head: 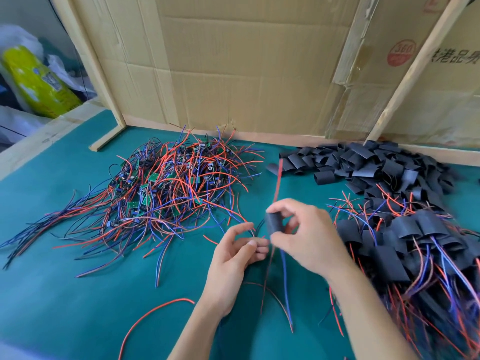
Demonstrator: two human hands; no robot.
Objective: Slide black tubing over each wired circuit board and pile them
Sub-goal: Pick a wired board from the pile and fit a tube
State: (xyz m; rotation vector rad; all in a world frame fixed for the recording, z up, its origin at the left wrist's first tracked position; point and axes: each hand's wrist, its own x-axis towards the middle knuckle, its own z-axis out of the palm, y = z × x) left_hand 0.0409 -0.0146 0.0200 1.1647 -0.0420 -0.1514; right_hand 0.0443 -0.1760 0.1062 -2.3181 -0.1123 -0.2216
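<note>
Right hand (309, 232): pinching a black tube (274, 223) between thumb and forefinger, the other fingers curling loosely behind it; it is holding the tube upright above the mat (65, 294), just right of the left hand.
Tube: red and blue wires (284, 268) are hanging out of its lower end and a red wire (278, 178) is sticking up past its top; whether a board is inside, I cannot tell.
Left hand (233, 253): fingers are curling inward, fingertips touching thin wires just left of the tube; the blur is hiding whether they are actually gripping them.
Bare boards (166, 183): lying in a tangled heap of green boards with red, blue and black leads, well left of the tube and further back on the mat.
Loose tubes (363, 162): lying heaped behind and right of the tube, against the cardboard wall (246, 74).
Done pile (415, 245): sleeved boards with trailing wires are lying stacked right of the tube, near the right forearm.
Stray wire (153, 315): a single red wire is curving across the mat, left of and nearer than the tube.
</note>
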